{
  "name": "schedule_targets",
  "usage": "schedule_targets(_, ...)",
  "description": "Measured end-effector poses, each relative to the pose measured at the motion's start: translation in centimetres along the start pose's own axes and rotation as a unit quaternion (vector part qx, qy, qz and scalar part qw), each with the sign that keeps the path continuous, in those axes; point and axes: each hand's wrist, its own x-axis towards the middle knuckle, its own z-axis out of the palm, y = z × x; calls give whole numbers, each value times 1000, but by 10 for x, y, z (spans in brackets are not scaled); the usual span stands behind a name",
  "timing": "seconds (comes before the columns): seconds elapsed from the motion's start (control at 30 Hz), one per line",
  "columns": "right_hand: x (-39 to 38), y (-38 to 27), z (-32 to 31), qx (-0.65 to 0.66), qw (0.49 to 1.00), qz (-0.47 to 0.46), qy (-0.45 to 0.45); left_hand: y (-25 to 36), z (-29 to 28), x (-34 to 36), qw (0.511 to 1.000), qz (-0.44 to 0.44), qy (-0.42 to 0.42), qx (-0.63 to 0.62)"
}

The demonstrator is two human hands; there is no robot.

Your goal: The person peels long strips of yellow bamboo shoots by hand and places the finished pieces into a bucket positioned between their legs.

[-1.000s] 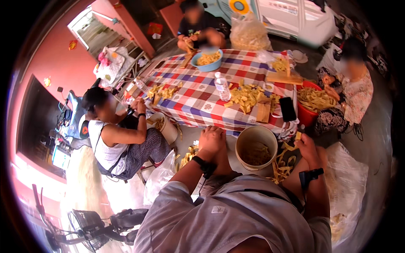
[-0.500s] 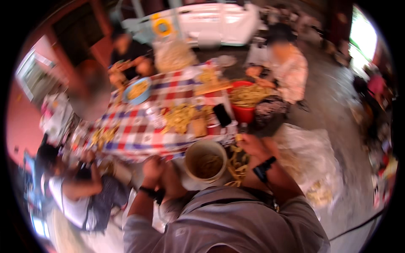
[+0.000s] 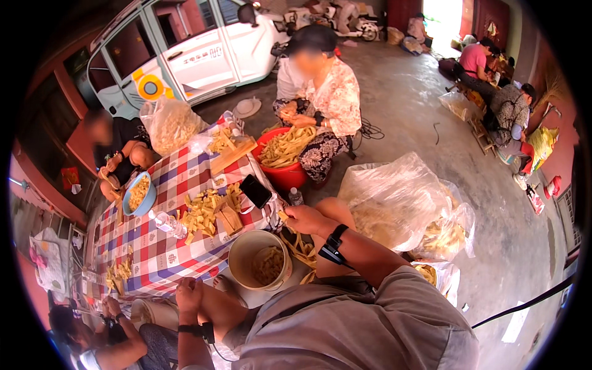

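As three co-workers [image 3: 336, 95] sit around a single table [image 3: 148, 248], a person's right hand [image 3: 306, 221] grips one small yellow piece [image 3: 283, 216] at its fingertips, near the table's corner. The left hand [image 3: 189, 295] is curled at the left knee; whether it grips anything cannot be told. Between the legs stands one round, off-white bucket [image 3: 242, 259], with more pieces heaped in its bottom. Three loose yellow piles [image 3: 206, 211] lie on the red, white and blue checked cloth, along with one black phone [image 3: 255, 191], one squared wooden block [image 3: 229, 219], one clear plastic bottle [image 3: 168, 226] and one blue bowl [image 3: 145, 206] of cut pieces. One red tub [image 3: 285, 179] beside the table brims with long, flat strips [image 3: 287, 147]. At right, crinkled, translucent plastic sheeting [image 3: 391, 196] spreads over the smooth grey floor [image 3: 394, 117].
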Motion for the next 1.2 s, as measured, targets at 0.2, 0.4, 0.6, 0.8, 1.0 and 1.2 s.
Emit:
schedule_targets(0.2,5,21,10,39,999,-9,-31,-29,10,4,998,-19,-41,-38)
schedule_targets(0.4,0,-6,-3,66,997,39,-30,-23,-5,2,988,-136,-47,-50)
schedule_targets(0.6,2,1,0,73,995,49,-46,1,-9,-8,988,-149,-30,-26)
schedule_targets(0.8,2,3,-1,96,992,64,-56,-5,-6,-10,991,-131,-16,-21)
schedule_targets(1.0,3,15,5,104,993,39,-47,2,-8,-8,989,-142,-13,-32)
schedule_targets(1.2,5,20,7,102,992,47,-50,-2,-8,-10,991,-133,-3,-24)
